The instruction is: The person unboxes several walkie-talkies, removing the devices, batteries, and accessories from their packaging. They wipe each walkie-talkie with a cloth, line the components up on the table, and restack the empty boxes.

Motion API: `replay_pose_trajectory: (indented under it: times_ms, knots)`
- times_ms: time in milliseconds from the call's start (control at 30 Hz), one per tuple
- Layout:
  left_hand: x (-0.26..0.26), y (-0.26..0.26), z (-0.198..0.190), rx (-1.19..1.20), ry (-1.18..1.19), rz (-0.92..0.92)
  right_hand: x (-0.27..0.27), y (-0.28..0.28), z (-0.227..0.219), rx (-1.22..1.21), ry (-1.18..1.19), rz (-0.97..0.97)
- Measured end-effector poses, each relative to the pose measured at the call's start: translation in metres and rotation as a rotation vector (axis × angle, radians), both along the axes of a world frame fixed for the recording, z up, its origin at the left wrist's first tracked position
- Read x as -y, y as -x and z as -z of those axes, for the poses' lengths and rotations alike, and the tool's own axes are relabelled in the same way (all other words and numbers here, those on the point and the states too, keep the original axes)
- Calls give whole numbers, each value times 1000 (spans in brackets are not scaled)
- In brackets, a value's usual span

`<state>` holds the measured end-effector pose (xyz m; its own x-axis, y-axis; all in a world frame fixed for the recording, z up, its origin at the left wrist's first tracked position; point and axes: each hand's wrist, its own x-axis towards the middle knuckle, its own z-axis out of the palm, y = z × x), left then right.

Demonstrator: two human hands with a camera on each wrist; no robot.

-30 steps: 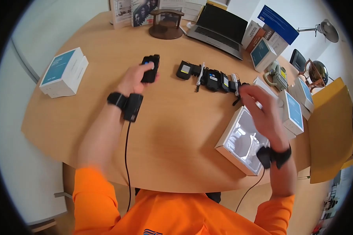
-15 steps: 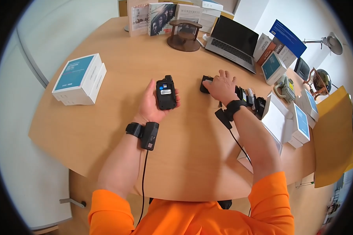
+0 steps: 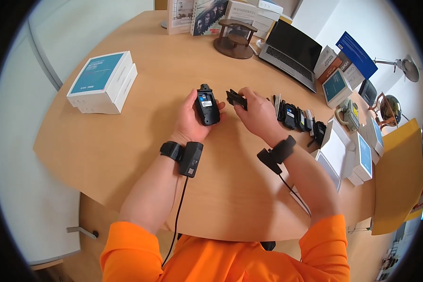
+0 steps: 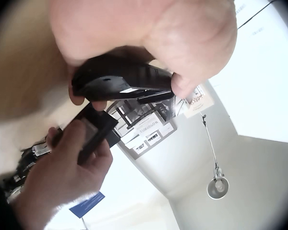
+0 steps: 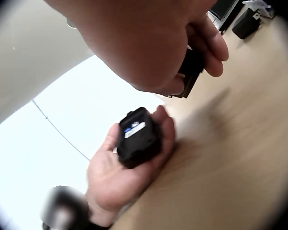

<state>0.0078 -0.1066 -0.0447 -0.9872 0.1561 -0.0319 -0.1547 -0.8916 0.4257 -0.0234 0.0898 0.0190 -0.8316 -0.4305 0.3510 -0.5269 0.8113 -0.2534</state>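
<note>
A black handheld two-way radio (image 3: 208, 113) lies back up in my left hand (image 3: 188, 123), with the thumb along one side and the fingers round the other. Its battery bay is uncovered, and a white label with a blue mark shows inside. My right hand (image 3: 260, 116) pinches a black battery pack (image 3: 236, 99) just to the right of the radio, a small gap apart. In the left wrist view the battery pack (image 4: 92, 125) shows a pale label beneath the thumb. The right wrist view has the radio (image 5: 139, 141) resting on the left palm.
Several black radio parts (image 3: 290, 116) lie in a row to the right, near an opened white box (image 3: 332, 145). White-and-teal boxes (image 3: 98, 80) stand at the left. A laptop (image 3: 291, 54), a wooden stand (image 3: 234, 44) and books (image 3: 211, 16) line the back.
My left hand has turned the radio back up and drawn it nearer. The right hand went from the white box to the row of parts, picked up the battery pack and brought it left towards the radio.
</note>
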Motion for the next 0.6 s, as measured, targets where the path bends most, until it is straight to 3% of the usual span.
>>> replay_pose_trajectory:
  times_ms: [100, 233, 333, 600]
  knots:
    - [-7, -3, -8, 55, 21, -78, 15, -21, -11, -83, 130, -87]
    - [-4, 2, 5, -33, -18, -36, 36, -51, -8, 97, 56, -136]
    - [-1, 0, 6, -52, 53, -72, 40, -72, 4, 79, 98, -235]
    - [0, -7, -6, -43, 63, -7, 32, -71, 3, 77, 90, -327]
